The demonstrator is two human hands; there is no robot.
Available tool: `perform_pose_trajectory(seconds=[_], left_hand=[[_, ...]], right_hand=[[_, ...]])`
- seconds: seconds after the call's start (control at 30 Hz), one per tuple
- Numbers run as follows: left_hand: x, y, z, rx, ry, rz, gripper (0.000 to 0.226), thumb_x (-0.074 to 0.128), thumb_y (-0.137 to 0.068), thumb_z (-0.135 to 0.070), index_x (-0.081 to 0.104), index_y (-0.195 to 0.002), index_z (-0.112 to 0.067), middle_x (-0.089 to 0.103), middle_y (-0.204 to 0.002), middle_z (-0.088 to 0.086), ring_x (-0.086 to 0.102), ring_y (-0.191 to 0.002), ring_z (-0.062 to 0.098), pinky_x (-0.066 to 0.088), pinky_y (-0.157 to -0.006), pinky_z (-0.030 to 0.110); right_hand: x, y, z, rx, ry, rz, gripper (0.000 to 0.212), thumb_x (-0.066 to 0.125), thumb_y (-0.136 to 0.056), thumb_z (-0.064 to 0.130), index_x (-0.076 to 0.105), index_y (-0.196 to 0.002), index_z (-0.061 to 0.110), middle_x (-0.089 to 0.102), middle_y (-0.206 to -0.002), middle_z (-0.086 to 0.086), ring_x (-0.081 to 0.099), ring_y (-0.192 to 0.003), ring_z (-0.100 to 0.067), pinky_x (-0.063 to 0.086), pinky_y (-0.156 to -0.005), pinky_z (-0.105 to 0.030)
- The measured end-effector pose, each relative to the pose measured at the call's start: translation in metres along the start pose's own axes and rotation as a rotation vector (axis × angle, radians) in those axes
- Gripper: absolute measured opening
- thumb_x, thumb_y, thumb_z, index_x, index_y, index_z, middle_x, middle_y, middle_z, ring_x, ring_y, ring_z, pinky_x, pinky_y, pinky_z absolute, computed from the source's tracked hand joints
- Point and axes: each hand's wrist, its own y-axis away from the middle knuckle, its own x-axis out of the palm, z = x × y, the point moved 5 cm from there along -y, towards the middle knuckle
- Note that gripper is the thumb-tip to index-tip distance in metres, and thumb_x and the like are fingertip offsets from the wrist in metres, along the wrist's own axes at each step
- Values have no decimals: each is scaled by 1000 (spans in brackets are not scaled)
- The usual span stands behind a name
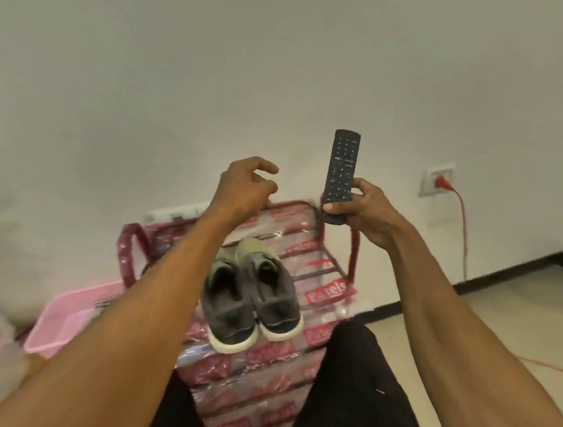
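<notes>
A black remote control point(341, 169) with several buttons stands nearly upright in the air, and my right hand point(364, 210) grips its lower end. My left hand point(245, 187) hovers to the left of the remote, apart from it, its fingers loosely curled and holding nothing. Below both hands a pair of grey shoes point(250, 293) with white soles sits side by side on a red frame bed point(319, 294) wrapped in clear printed plastic.
A pink plastic basket point(63, 320) lies at the left beside the bed. A wall socket point(438, 179) holds a red plug whose red cable point(464, 230) hangs down to the tiled floor. My legs in black trousers point(351, 385) straddle the bed.
</notes>
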Motion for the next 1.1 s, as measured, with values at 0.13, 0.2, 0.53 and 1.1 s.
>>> perform_pose_trajectory(seconds=[0.13, 0.2, 0.53, 1.1], left_hand=[[-74, 21, 27, -72, -2, -179, 25, 60, -84, -4, 67, -103, -18, 70, -86, 11, 70, -70, 22, 57, -61, 36], [-108, 35, 48, -123, 1, -255, 26, 59, -83, -2, 68, -102, -17, 69, -87, 13, 69, -66, 22, 55, -59, 35], [-240, 146, 157, -336, 88, -601, 26, 54, -84, 0, 67, -95, -19, 71, -87, 13, 64, -59, 20, 54, -56, 38], [-317, 366, 282, -658, 353, -933, 34, 60, -92, -40, 70, -101, -9, 72, -90, 12, 65, -67, 23, 56, -64, 37]], right_hand=[[95, -13, -1, 21, 15, 158, 64, 72, -67, -21, 46, -123, -5, 65, -108, -28, 67, -91, -36, 59, -75, -48], [140, -15, -7, 40, 28, 227, 64, 73, -67, -20, 47, -123, -4, 65, -108, -27, 67, -91, -36, 58, -77, -49], [324, 14, -59, 174, 111, 556, 65, 72, -64, -23, 47, -120, -3, 67, -107, -26, 69, -89, -36, 60, -72, -48], [524, 158, -215, 359, 426, 1114, 71, 85, -60, -5, 51, -119, 16, 69, -111, -6, 67, -100, -21, 57, -85, -45]])
